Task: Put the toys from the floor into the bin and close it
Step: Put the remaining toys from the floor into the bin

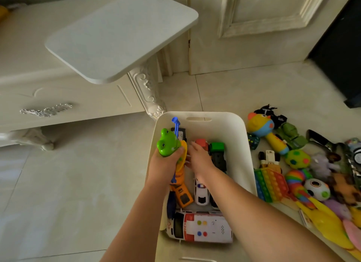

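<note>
Tile floor, glossy green frog toy, L hand

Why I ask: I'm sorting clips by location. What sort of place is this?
Most likely a room in a home: an ornate cream cabinet with carved legs, a panelled door, and toys spread on the tiled floor beside a white storage bin.
</note>
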{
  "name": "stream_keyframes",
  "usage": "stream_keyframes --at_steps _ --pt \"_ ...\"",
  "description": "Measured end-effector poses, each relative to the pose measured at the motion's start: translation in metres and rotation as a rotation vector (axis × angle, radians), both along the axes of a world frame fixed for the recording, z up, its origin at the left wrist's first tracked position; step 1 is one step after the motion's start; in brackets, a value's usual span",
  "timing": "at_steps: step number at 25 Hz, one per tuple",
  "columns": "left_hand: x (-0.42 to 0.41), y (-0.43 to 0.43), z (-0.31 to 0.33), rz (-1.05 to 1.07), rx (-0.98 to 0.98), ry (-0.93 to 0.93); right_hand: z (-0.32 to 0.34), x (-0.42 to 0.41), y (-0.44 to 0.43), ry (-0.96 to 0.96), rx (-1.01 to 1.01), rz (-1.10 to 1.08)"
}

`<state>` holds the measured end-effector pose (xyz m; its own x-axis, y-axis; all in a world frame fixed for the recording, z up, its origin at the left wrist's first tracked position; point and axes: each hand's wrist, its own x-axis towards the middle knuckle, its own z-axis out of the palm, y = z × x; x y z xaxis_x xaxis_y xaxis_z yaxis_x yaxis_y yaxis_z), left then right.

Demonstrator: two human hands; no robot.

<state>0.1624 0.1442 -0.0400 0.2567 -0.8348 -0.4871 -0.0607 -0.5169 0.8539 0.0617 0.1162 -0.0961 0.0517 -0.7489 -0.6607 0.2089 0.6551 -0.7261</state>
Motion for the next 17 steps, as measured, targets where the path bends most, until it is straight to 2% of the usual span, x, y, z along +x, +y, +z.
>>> stream_keyframes --at_steps 2,3,7,10,12,13,15,17 --pt "-0.009 -0.002 -0.001 -0.006 0.033 0.014 0.011 -0.017 0.001 -0.013 0.069 -0.140" --pt "-0.015 -0.002 -0.002 -0.038 0.032 0.013 0.016 -0.028 0.003 0.000 0.073 -0.139" --pt "-0.032 0.004 -0.002 -0.347 0.005 -0.084 0.044 -0.058 0.012 0.024 0.049 0.155" --pt "-0.029 0.015 0.006 -0.667 0.124 -0.037 0.054 -0.062 0.021 0.125 0.071 0.305" --pt "-0.016 0.018 0.008 -0.793 0.192 0.006 0.053 -0.066 0.028 0.122 0.141 0.339" --pt "-0.009 0.018 0.009 -0.779 0.203 0.016 0.052 -0.068 0.033 0.068 0.205 0.350" --pt "0.004 0.014 0.015 -0.609 0.215 0.028 0.052 -0.067 0.046 -0.067 0.322 0.378" --pt "0.010 0.011 0.024 -0.438 0.210 0.016 0.049 -0.057 0.064 -0.090 0.364 0.449"
